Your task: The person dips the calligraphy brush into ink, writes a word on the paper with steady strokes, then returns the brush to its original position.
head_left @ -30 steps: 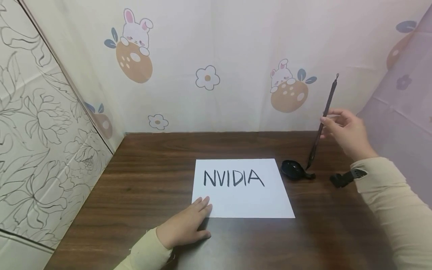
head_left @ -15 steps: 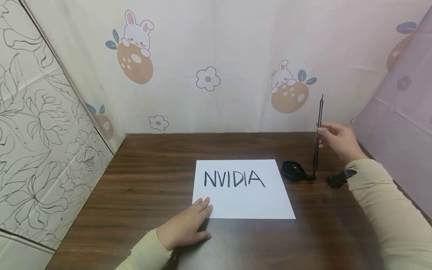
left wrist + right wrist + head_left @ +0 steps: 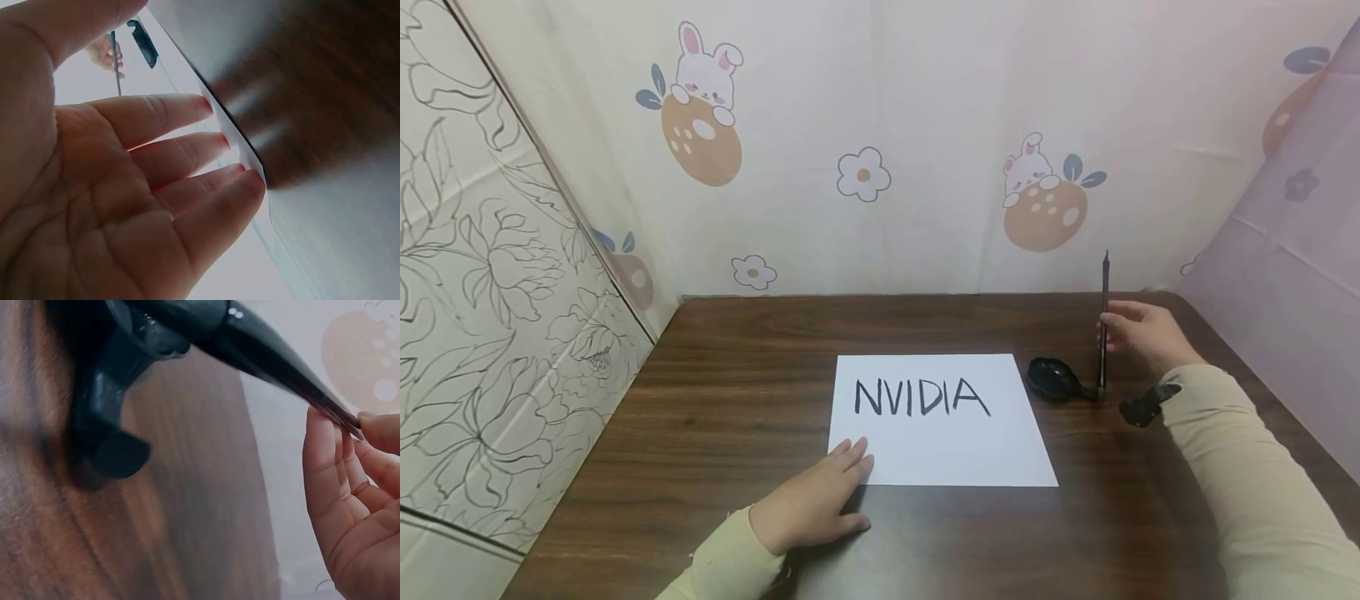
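My right hand [image 3: 1146, 335] pinches the shaft of a long dark writing brush [image 3: 1105, 279] between thumb and fingers. The brush stands nearly upright, its lower end at the stubby handle of a small black ink dish [image 3: 1051, 378]. In the right wrist view, the brush [image 3: 269, 347] slants down to the fingertips, past the dish's curved dark end [image 3: 106, 431]. A white sheet of paper [image 3: 955, 454] bearing "NVIDIA" in dark letters lies left of the dish. Fingers extended, my left hand [image 3: 812, 504] rests on the sheet's lower left corner.
The brown wooden table [image 3: 730, 392] reaches back to a wall curtain [image 3: 925, 92] printed with rabbits and flowers. A panel with flower line drawings [image 3: 497, 275] stands along the left. A black wrist-worn device [image 3: 1146, 406] sits by the right cuff.
My right hand has moved down and slightly left, bringing the brush to a more upright stance with its lower end at the dish's handle. The left hand and paper stay in place.
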`<state>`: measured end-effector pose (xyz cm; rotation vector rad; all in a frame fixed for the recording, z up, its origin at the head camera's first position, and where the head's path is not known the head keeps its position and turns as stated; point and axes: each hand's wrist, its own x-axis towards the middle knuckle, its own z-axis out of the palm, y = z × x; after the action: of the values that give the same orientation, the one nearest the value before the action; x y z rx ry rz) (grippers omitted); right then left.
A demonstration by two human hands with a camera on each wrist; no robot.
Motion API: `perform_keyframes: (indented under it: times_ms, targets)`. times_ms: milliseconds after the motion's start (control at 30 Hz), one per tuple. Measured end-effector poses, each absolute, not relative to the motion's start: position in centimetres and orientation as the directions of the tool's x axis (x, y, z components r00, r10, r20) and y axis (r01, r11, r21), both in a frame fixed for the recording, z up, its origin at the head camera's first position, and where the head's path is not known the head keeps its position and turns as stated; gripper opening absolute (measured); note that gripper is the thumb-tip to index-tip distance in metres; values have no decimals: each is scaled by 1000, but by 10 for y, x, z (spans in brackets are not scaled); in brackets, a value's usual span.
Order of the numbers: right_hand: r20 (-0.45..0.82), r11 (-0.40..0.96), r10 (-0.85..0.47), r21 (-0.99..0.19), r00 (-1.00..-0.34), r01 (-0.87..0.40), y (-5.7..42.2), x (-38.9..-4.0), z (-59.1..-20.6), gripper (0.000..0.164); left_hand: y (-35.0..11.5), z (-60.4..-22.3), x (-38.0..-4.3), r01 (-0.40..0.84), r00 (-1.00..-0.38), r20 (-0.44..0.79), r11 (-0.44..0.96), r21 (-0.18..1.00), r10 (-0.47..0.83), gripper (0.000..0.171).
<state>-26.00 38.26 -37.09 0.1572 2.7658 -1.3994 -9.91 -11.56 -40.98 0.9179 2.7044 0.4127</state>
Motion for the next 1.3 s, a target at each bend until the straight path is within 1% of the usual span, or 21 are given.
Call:
perform_keyframes:
  times_ms: [133,533,767,1300]
  targets:
    - [-102,605,56,-788,-993,115,383,-260,-378,68,-116,-409,-99,552,-769,-145,761,340,622,72]
    - [-159,566,25,-811,-987,145,383,-264,-397,60,-115,-410,-100,559,-768,-135,758,337,626,72]
    - [-193,543,0,-824,-981,162,380,-263,-405,62,-116,-410,-100,554,-769,-142,760,339,624,72]
    - [-187,595,34,-786,-982,170,374,-266,-414,63,-115,-409,-98,554,-770,-143,763,333,622,71]
